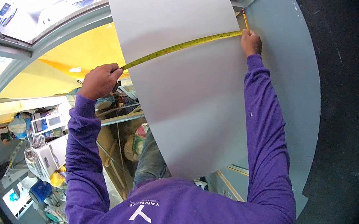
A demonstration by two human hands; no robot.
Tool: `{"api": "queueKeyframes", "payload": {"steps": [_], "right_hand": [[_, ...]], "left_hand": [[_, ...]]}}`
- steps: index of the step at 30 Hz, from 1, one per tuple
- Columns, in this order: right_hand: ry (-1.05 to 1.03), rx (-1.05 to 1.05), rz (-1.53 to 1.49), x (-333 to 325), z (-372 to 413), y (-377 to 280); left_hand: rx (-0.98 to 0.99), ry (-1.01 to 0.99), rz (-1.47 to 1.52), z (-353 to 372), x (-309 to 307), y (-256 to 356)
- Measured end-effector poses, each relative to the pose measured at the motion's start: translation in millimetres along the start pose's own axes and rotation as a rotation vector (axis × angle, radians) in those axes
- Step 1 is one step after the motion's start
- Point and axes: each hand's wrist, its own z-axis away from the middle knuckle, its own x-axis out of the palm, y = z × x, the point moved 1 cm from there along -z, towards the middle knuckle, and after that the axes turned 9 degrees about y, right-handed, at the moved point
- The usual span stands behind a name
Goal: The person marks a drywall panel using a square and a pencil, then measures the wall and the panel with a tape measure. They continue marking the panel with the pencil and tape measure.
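Note:
A yellow tape measure is stretched slightly slantwise across a wide white board. My left hand is closed at the tape's left end, just beyond the board's left edge; a dark part, apparently the case, shows under the fingers. At the board's right edge my right hand pinches the other end of the tape. A yellow pencil with a pinkish eraser sticks up from that same hand. Both arms are in purple sleeves.
A grey-blue panel runs along the right. Yellow sheeting and a metal window frame are at the upper left. Below left lie a white cabinet-like box, bags and clutter. Wooden framing stands under the board.

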Motion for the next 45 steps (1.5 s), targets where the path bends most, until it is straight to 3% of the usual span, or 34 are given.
{"api": "queueKeyframes", "payload": {"steps": [8, 14, 17, 23, 29, 33, 38, 41, 45], "right_hand": [[-0.169, 0.085, -0.112, -9.9, 3.7, -3.3], [-0.162, 0.059, -0.240, -8.8, 4.1, -2.1], [-0.147, 0.011, -0.288, 0.6, -0.9, 5.6], [-0.154, 0.078, -0.266, -7.4, 2.6, -4.5], [-0.168, 0.073, -0.287, -10.3, 4.5, -4.4], [-0.265, 0.084, -0.217, -14.9, 3.1, -1.7], [-0.174, 0.076, -0.360, -4.9, 6.7, 6.8], [-0.146, 0.094, -0.407, -5.1, 10.5, 6.6], [-0.136, 0.120, -0.387, -7.4, 12.2, 3.0]], "left_hand": [[-0.029, -0.108, 0.039, -12.9, 5.1, -17.9], [0.050, -0.194, 0.161, -23.5, 6.3, -31.2], [0.183, -0.135, 0.218, -27.1, 13.2, -38.0], [0.084, -0.247, 0.065, -33.1, -1.4, -23.8], [0.039, -0.337, 0.198, -43.4, 2.3, -29.2], [0.057, -0.287, 0.200, -45.7, 5.6, -22.3], [0.146, -0.252, 0.228, -48.0, 10.7, -23.3], [0.006, -0.337, 0.349, -47.3, 13.8, -20.2], [0.051, -0.311, 0.302, -47.2, 12.1, -17.5]]}}
